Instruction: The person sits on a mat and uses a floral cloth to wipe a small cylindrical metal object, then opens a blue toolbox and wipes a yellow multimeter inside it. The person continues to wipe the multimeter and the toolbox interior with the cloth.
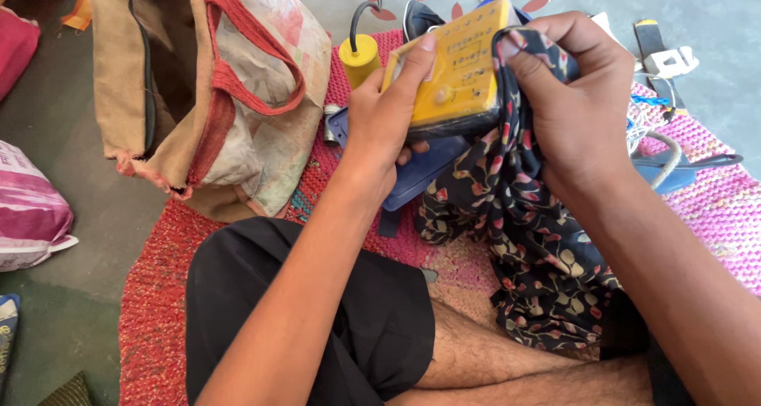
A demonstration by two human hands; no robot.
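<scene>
The left hand (384, 120) grips a yellow meter (456, 69) by its near edge. The right hand (571, 105), just beside it, presses a dark flowered cloth (523, 239) against the meter's side.

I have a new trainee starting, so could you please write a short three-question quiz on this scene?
1. True or false: the left hand grips the yellow meter.
2. What does the right hand press against the meter? A. floral cloth B. sponge C. brush
3. What stands open to the left, on the floor beside the red woven mat?

Key: 1 true; 2 A; 3 a jute bag with red handles.
</scene>
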